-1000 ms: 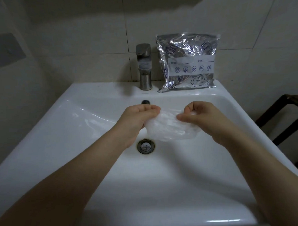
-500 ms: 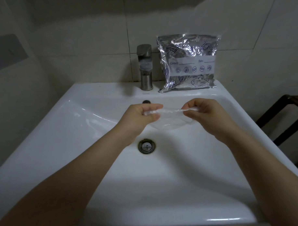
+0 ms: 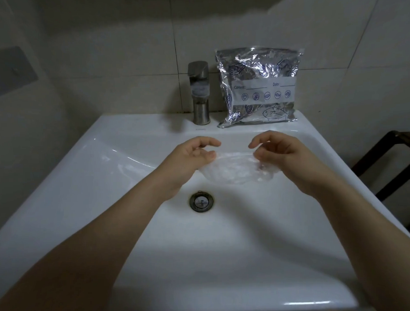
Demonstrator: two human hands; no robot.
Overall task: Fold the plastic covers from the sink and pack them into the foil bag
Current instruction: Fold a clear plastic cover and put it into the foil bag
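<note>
A crumpled clear plastic cover (image 3: 232, 169) hangs between my two hands above the white sink (image 3: 89, 206). My left hand (image 3: 187, 157) pinches its left edge with thumb and lower fingers, the index finger lifted off. My right hand (image 3: 284, 152) holds the right edge with curled fingers, part of the cover bunched under its palm. A second clear cover (image 3: 127, 166) lies on the basin's left slope. The silver foil bag (image 3: 259, 83), with a white label, stands upright on the sink's back ledge against the wall, right of the tap.
A steel tap (image 3: 199, 92) stands on the back ledge, left of the bag. The drain (image 3: 201, 201) sits in the basin below my hands. A dark wooden frame (image 3: 390, 162) stands to the right of the sink. Tiled walls close in behind and on the left.
My hands have moved slightly apart and their index fingers have lifted. The cover, pulled into a narrow band half a second ago, now sags lower and wider between them.
</note>
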